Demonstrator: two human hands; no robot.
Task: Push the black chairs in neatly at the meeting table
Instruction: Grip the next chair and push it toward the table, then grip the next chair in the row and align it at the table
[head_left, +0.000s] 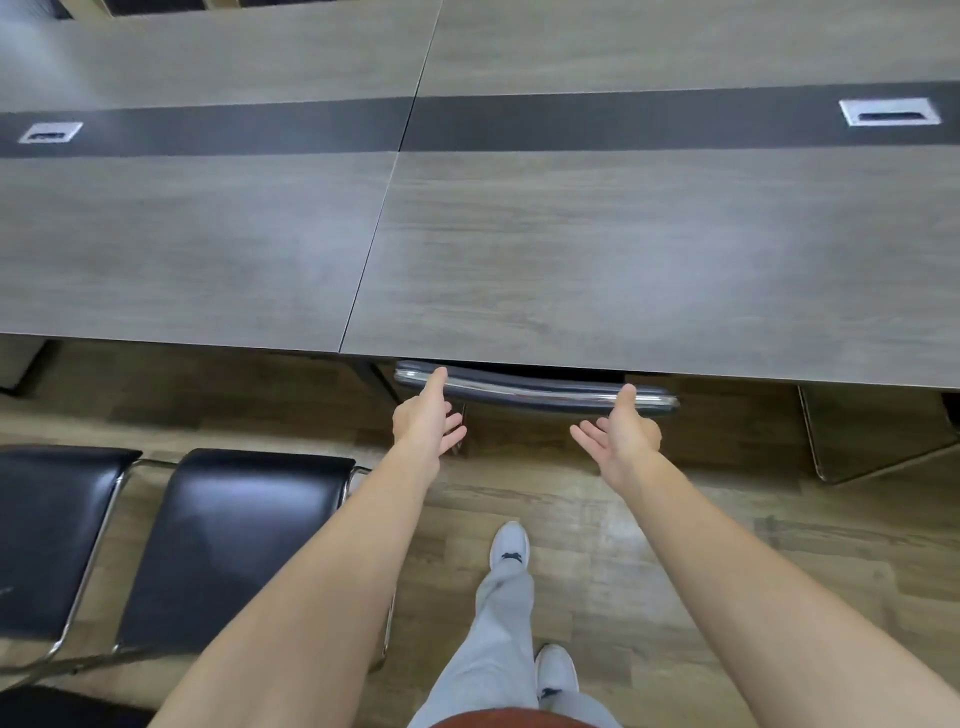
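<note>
No readable writing anywhere here, only a small dark emblem on each grey shoe, the forward shoe (510, 545) and the rear shoe (556, 673), too small to make out. Now the chair: the pushed-in chair (535, 391) sits tucked under the near edge of the meeting table (571, 249), just right of the seam between the two tabletop panels, and only the top of its backrest shows, a dark padded band with a bright chrome rail running along it. Both arms are stretched forward. The left hand (428, 415) has its fingers spread and relaxed, with one finger extended up onto the left end of that backrest, touching it. The right hand (621, 431) is spread as well, palm turned inward, its thumb reaching up to the chrome rail near the right end; neither hand curls around anything. Over by the left near side, well back from the table edge, two more black chairs stand out on the wood floor (701, 545): the nearer black chair (234, 545) with a glossy black seat and chrome tube frame, and just beside it the far-left black chair (47, 535), cut off by the frame edge. On the table's dark centre strip sit two silver cable grommets, left grommet (50, 132) and right grommet (889, 111).
</note>
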